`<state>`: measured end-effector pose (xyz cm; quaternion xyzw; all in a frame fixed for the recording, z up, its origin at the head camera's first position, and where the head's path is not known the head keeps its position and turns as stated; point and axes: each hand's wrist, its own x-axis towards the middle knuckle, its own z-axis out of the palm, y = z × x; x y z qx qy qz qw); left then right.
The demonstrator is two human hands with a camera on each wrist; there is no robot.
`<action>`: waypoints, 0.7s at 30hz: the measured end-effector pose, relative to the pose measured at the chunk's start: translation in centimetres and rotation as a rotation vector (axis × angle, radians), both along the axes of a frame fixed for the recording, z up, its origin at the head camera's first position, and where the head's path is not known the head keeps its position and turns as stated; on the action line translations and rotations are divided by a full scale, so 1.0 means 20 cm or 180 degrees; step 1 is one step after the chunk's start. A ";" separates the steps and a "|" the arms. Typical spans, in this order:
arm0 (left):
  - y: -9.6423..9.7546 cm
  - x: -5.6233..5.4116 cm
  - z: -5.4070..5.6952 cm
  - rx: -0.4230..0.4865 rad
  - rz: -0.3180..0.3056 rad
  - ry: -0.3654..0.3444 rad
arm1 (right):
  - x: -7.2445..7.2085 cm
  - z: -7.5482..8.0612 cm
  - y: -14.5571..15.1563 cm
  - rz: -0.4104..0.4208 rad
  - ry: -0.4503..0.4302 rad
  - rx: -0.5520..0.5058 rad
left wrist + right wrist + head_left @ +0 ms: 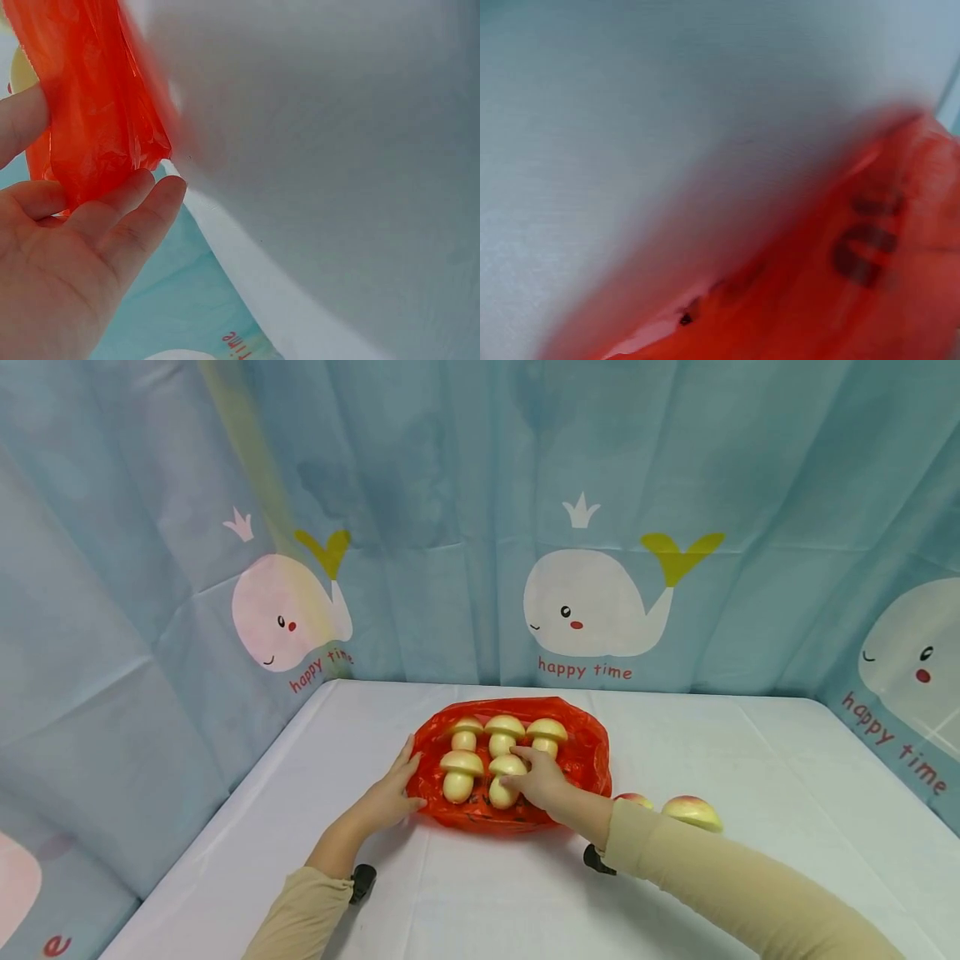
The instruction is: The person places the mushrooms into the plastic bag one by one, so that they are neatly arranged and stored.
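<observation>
A red plastic bag lies spread on the table like a shallow basket, its rim folded outward. Inside, several pale-yellow toy mushrooms stand in two rows. My right hand reaches in from the right and grips the mushroom at the front middle, thumb on its near side and fingers at its cap. At the bag's left side is my left hand; in the left wrist view its fairly straight fingers and thumb touch the red plastic. The right wrist view shows only blurred red plastic with black print.
Two yellow-and-red rounded pieces, like peaches, lie right of the bag, one partly behind the right forearm. A white cloth covers the table. Blue curtains printed with whales stand along the back and sides.
</observation>
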<state>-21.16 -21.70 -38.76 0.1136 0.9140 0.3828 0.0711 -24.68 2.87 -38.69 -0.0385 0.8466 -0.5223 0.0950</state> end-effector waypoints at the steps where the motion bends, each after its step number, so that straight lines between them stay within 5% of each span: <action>1: 0.00 0.00 0.00 -0.0006 0.0001 0.0001 | 0.00 -0.01 0.00 0.0010 0.0032 0.0032; 21: -0.01 -0.01 -0.01 0.0023 -0.0016 0.0004 | -0.02 -0.01 0.00 -0.0045 0.0151 0.0115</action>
